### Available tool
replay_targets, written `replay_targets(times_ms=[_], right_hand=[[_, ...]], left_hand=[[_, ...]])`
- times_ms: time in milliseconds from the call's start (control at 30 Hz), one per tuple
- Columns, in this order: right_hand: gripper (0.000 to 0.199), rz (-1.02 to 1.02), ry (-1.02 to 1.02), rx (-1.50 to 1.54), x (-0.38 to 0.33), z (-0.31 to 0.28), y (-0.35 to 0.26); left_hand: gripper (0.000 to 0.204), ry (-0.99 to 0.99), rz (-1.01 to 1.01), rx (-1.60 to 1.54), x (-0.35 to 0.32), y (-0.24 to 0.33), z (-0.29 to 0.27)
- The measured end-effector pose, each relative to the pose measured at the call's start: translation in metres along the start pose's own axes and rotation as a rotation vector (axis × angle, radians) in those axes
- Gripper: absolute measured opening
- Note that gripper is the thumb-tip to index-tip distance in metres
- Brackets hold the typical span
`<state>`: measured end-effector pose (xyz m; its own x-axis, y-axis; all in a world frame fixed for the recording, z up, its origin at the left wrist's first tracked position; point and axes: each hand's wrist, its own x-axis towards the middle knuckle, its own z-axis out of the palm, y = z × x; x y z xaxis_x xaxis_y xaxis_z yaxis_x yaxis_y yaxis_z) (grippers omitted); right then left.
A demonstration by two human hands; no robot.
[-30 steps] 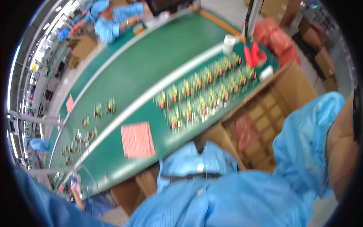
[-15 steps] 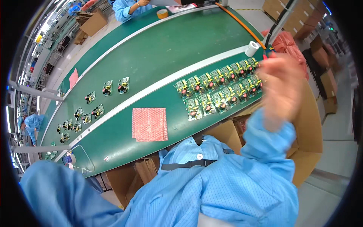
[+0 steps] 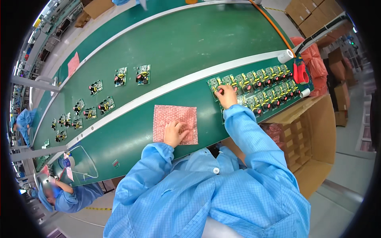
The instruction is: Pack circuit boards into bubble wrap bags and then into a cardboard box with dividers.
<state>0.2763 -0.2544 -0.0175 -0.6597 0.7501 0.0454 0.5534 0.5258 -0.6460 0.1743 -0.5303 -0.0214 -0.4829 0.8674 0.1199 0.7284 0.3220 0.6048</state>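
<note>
On the green bench in front of me lies a stack of pink bubble-wrap bags (image 3: 168, 114). My left hand (image 3: 173, 133) rests on its lower part, thumb and fingers apart. To the right, two long rows of small green circuit boards (image 3: 273, 97) with yellow and dark parts stand side by side. My right hand (image 3: 228, 97) reaches the left end of the far row, its fingers closed on an end circuit board (image 3: 214, 82) by the round red-and-black part. My palm and sleeve cover some near-row boards.
More circuit boards (image 3: 106, 104) lie beyond the pale rail (image 3: 143, 102). Red-handled cutters (image 3: 301, 73) and a white roll (image 3: 285, 56) are at the right end. An open carton (image 3: 322, 135) stands at the bench's right edge. Another person (image 3: 73, 196) works at lower left.
My right hand has come left and down from the bench's far right end to an end circuit board. My left hand has appeared on the bubble-wrap bags. The view has shifted.
</note>
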Motion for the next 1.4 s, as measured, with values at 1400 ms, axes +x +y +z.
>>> replay_targets(times_ms=[1400], right_hand=[[0.021,-0.538,-0.586,-0.12,-0.066,0.083,-0.124]], left_hand=[[0.026,-0.032,-0.164,0.364,0.193,-0.188,-0.115]])
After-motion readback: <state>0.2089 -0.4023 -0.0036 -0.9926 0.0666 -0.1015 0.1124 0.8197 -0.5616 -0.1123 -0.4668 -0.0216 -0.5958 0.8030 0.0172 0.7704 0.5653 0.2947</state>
